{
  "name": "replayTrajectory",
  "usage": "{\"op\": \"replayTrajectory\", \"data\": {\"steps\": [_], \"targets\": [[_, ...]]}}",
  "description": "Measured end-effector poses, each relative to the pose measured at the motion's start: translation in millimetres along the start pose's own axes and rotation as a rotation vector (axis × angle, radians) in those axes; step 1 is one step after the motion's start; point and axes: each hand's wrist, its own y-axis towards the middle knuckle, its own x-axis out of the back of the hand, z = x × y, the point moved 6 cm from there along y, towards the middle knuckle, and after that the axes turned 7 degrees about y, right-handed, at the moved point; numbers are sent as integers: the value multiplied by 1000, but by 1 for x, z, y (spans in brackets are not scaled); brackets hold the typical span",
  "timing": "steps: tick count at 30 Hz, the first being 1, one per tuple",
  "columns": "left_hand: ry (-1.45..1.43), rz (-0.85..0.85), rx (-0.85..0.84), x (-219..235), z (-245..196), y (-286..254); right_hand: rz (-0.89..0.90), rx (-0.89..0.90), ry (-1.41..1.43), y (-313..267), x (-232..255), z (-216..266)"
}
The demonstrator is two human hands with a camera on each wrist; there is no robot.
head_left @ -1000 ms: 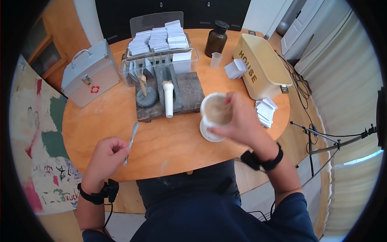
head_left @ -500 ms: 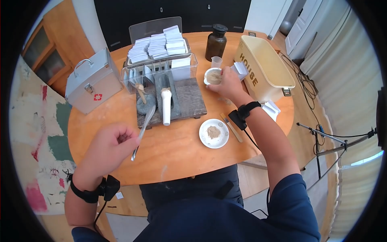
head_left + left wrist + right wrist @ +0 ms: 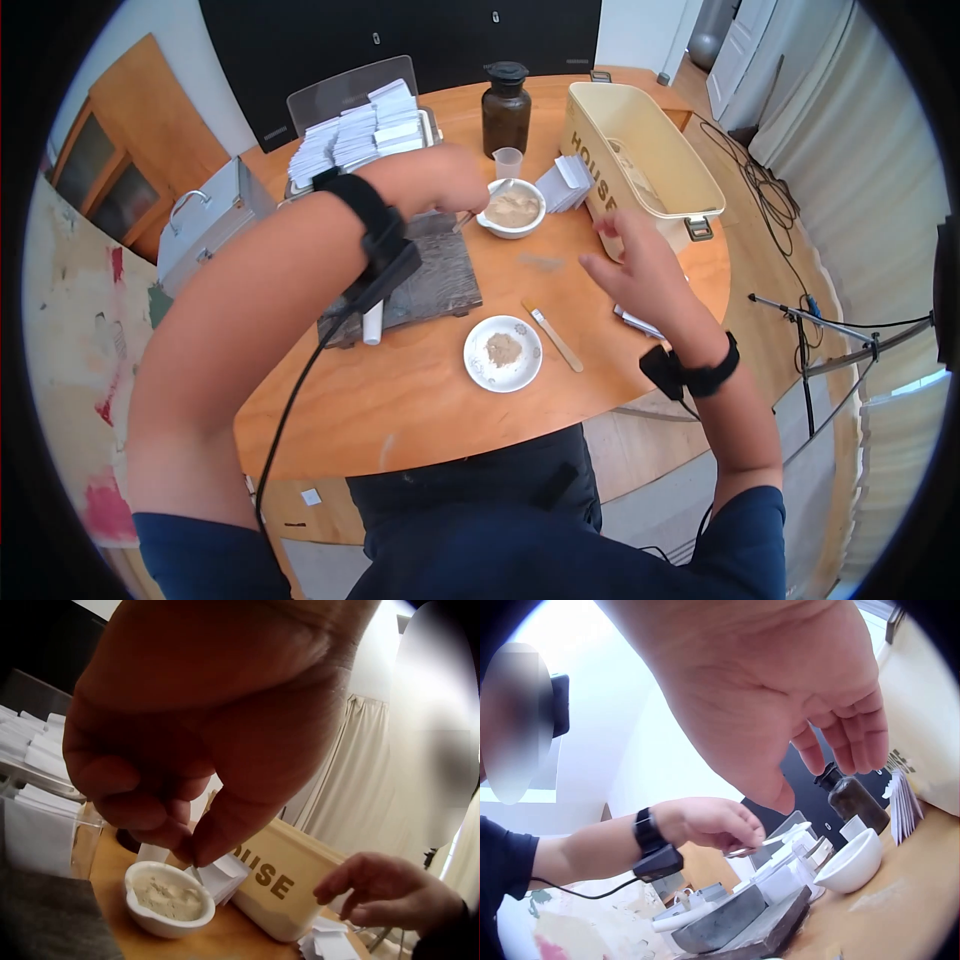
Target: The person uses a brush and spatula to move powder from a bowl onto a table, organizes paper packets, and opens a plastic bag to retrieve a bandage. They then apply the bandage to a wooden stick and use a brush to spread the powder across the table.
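Note:
My left hand (image 3: pixel 460 180) reaches across to the back of the table and pinches a slim metal spoon (image 3: pixel 786 834) between thumb and fingers. Its end overlaps the near rim area of a white lipped mortar (image 3: pixel 512 233), which holds pale tan powder (image 3: pixel 169 898). To the right of the mortar, my right hand (image 3: pixel 640 270) hovers with loosely spread fingers, holding nothing. Below, a white saucer (image 3: pixel 478 372) carries a small heap of the same powder. A flat wooden-handled brush (image 3: pixel 555 340) lies beside the saucer.
A cream box marked HOUSE (image 3: pixel 590 160) stands at the right, with folded paper packets (image 3: pixel 568 183) against it. Behind the mortar are a small plastic cup (image 3: pixel 507 163) and a dark bottle (image 3: pixel 506 118). A dark board (image 3: pixel 445 265) and a packet-filled tray (image 3: pixel 355 135) lie left, partly behind my arm.
The mortar went from above the saucer to the back of the table, and my right hand let it go and drew back right. My left hand swung across to it with the spoon.

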Motion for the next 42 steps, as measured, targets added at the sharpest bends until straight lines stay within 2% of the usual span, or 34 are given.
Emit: {"op": "replayTrajectory", "data": {"steps": [2,6,8,9,10,11,12,14,15,17,18,19,21,24,26,28,29,30,31,32,34,35,36,38,40,41,42], "targets": [[51,54,-16,-13,-9,31,24,-22,6,-19,7,-4],[-29,104,105,-42,-6,67,72,-71,80,-45,9,-7],[122,59,51,-48,-9,72,62,-51,100,-52,10,-4],[272,-38,-104,-48,-14,72,52,-27,115,-55,9,0],[50,-234,-268,-49,-5,74,87,-32,144,-56,6,2],[162,-240,-234,-50,-4,80,36,-12,187,-58,8,4],[217,-239,-524,-53,-2,86,-3,-1,239,-66,6,10],[-19,-289,-155,-22,-18,20,65,34,345,-80,-1,28],[-257,-345,-73,-28,-2,10,112,29,420,-88,-4,40],[-238,-418,-113,1,-26,-93,265,30,547,-105,-16,58],[-167,-685,-222,-14,-12,-98,340,16,623,-115,-28,67],[-248,-611,-190,-17,-13,-132,424,34,707,-124,-43,80],[-399,-698,-243,-38,4,-185,625,74,833,-151,-86,104],[-684,-635,-71,-73,33,-261,930,128,1023,-191,-168,137],[-779,-631,30,-104,56,-305,1351,-235,1420,-224,-228,158],[-805,-637,95,-131,74,-337,1644,-582,1465,-248,-282,148],[-870,-626,147,-145,84,-349,1360,-291,1086,-226,-299,134],[-936,-615,202,-157,93,-359,1072,-192,914,-219,-347,99],[-940,-625,205,-164,99,-366,939,-51,265,-196,-342,86],[-835,-603,237,-169,105,-370,940,-42,258,-193,-339,85],[-737,-569,278,-182,113,-374,797,232,298,-191,-329,104],[-825,-515,290,-190,119,-370,1024,93,848,-198,-313,130],[-912,-465,298,-197,125,-364,1416,-128,1272,-213,-306,152],[-987,-458,251,-208,132,-350,1509,-303,1235,-231,-322,151],[-1066,-451,198,-210,132,-340,935,76,226,-180,-343,124],[-986,-458,196,-206,130,-338,757,128,415,-162,-336,124],[-908,-462,199,-205,129,-336,758,124,408,-166,-334,119]]}}
